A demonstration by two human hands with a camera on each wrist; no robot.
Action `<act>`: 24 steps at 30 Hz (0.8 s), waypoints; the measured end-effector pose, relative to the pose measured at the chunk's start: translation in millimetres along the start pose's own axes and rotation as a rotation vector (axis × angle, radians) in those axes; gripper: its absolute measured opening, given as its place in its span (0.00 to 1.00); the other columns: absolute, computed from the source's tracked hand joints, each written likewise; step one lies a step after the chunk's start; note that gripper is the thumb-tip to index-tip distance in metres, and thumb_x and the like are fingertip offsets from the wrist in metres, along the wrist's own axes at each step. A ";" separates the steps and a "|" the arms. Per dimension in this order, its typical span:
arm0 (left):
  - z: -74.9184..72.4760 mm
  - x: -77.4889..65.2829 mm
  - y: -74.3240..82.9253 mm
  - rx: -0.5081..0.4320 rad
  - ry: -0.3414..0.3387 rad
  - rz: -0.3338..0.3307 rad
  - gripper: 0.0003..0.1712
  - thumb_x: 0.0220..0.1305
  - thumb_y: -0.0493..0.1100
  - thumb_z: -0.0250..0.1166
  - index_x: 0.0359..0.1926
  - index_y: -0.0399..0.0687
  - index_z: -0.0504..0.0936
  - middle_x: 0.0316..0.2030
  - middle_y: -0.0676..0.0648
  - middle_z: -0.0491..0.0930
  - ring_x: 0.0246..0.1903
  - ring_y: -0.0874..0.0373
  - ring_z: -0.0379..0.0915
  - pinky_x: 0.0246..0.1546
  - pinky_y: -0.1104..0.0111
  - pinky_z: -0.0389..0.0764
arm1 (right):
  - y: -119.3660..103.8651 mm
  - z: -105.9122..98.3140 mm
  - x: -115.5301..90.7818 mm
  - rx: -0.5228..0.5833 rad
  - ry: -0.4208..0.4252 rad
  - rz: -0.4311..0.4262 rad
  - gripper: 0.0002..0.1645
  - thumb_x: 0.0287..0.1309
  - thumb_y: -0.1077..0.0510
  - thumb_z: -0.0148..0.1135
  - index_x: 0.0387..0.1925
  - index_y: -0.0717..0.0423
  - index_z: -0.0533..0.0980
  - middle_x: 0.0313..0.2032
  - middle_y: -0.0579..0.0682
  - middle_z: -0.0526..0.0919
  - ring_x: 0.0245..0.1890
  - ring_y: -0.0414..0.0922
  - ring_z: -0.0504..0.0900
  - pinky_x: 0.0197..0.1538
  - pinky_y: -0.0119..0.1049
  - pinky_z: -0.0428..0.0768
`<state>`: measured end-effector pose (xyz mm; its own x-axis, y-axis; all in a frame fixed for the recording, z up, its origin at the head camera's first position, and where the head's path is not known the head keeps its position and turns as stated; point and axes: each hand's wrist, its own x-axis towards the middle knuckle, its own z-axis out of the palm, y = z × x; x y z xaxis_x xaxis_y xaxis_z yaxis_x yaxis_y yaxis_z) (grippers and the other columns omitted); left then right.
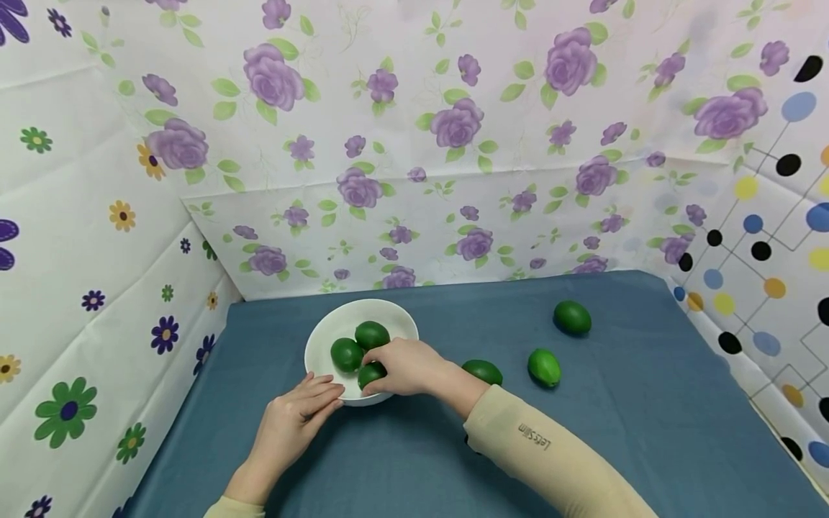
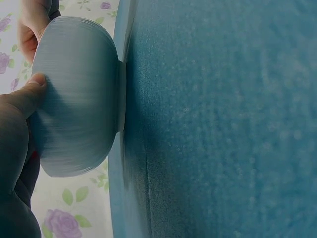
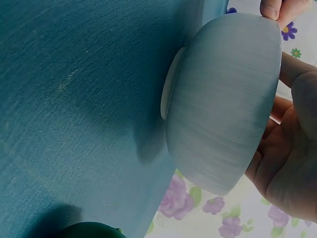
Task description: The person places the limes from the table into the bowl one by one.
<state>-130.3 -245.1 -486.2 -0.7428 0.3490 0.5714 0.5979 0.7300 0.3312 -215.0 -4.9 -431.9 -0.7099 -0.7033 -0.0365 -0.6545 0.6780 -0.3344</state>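
Note:
A white bowl [image 1: 322,380] stands on the blue cloth at the left of the head view. Two green limes, one nearer [image 1: 346,355] and one farther [image 1: 372,335], lie inside it. My left hand [image 1: 291,424] holds the near-left rim, its thumb against the outer wall in the left wrist view and its fingers over the edge. Inside the bowl, my right hand [image 1: 408,365] grips a third lime [image 1: 370,375] between thumb and fingers. In the right wrist view the bowl's wall [image 3: 223,104] hides this lime and the right fingertips.
Three more limes lie on the cloth right of the bowl: one [image 1: 482,371] close beside the right forearm, a lighter one [image 1: 544,367], and one [image 1: 573,317] farther back. Flowered sheets [image 1: 414,144] hang behind and at the left; a dotted sheet [image 1: 760,252] hangs at the right.

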 end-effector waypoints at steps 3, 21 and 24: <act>-0.1 0.4 -0.1 -0.002 0.001 0.003 0.15 0.59 0.45 0.74 0.49 0.52 0.90 0.47 0.55 0.86 0.53 0.57 0.81 0.67 0.59 0.71 | 0.0 0.0 0.6 -0.002 -0.008 0.003 0.29 0.56 0.30 0.66 0.55 0.36 0.81 0.40 0.35 0.84 0.35 0.34 0.79 0.38 0.35 0.82; 0.9 -1.7 -0.2 -0.009 0.009 0.007 0.15 0.58 0.43 0.75 0.48 0.52 0.90 0.46 0.55 0.86 0.52 0.56 0.81 0.68 0.61 0.70 | -2.2 4.2 2.5 0.005 -0.024 0.004 0.28 0.56 0.31 0.66 0.55 0.36 0.81 0.43 0.34 0.83 0.37 0.34 0.79 0.39 0.34 0.82; 0.7 -1.2 -0.2 -0.009 0.008 0.009 0.15 0.58 0.43 0.75 0.48 0.52 0.90 0.46 0.55 0.86 0.52 0.56 0.81 0.67 0.60 0.70 | -1.3 4.8 3.1 0.003 -0.023 0.004 0.28 0.56 0.30 0.66 0.55 0.36 0.81 0.43 0.34 0.83 0.38 0.34 0.80 0.40 0.34 0.82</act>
<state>-129.8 -245.2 -487.5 -0.7349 0.3506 0.5806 0.6070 0.7218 0.3325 -215.1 -9.0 -436.1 -0.7062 -0.7055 -0.0593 -0.6510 0.6800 -0.3374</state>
